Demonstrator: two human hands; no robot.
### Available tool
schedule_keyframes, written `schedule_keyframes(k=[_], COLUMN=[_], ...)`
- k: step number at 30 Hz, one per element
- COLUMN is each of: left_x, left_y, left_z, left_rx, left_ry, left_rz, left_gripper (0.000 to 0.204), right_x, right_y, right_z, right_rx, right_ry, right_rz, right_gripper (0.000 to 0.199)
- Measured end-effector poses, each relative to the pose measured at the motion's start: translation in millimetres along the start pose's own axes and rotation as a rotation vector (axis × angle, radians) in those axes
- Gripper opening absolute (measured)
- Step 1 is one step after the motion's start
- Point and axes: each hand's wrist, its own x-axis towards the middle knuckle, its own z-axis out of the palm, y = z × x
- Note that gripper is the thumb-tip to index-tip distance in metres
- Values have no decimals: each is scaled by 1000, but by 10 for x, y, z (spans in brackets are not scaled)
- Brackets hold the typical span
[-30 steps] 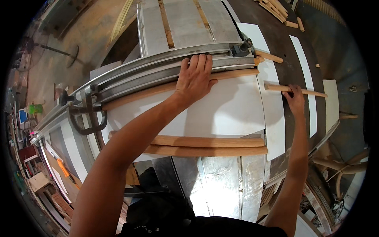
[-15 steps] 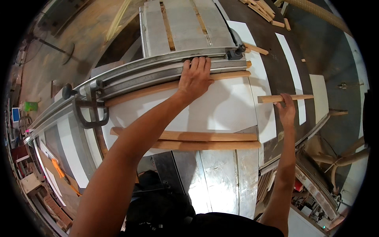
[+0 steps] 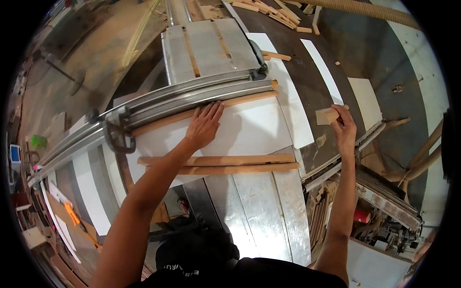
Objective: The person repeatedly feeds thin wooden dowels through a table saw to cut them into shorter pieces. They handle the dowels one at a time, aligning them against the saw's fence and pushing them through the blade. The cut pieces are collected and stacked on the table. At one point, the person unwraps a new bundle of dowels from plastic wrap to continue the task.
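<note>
My left hand point(image 3: 205, 126) lies palm down with its fingers stretched over a long wooden strip point(image 3: 163, 123). That strip rests along the metal fence point(image 3: 192, 102) of a table saw, on a white panel point(image 3: 254, 122). In my right hand point(image 3: 345, 127), thumb and fingers pinch a short wooden piece point(image 3: 327, 116), held above the dark table on the right. One end of the piece faces me, and the fingers hide part of its far end. Nearer to me, two more long wooden strips point(image 3: 230, 164) lie side by side across the front of the white panel.
A black clamp-like handle point(image 3: 117, 138) sits at the fence's left end. White strips point(image 3: 322, 69) and a pile of wooden offcuts point(image 3: 276, 13) lie on the dark table. An orange utility knife point(image 3: 72, 213) is at the lower left. The metal saw table point(image 3: 254, 206) reaches toward me.
My left hand has come off the fence, back onto the strip and leftward. My right hand has turned the short wooden piece so its end faces me. The whole view has shifted.
</note>
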Motion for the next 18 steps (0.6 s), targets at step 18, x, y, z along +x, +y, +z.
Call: schedule_keyframes(k=[18], left_x=[-1453], left_y=[838], left_z=[-478], left_rx=[-375], left_ry=[50], left_rz=[-213], left_gripper=[53], right_x=[-606], right_y=[-933], right_z=[2957], right_rx=[-346], right_ry=[-290], right_rz=[-105], right_gripper=[39])
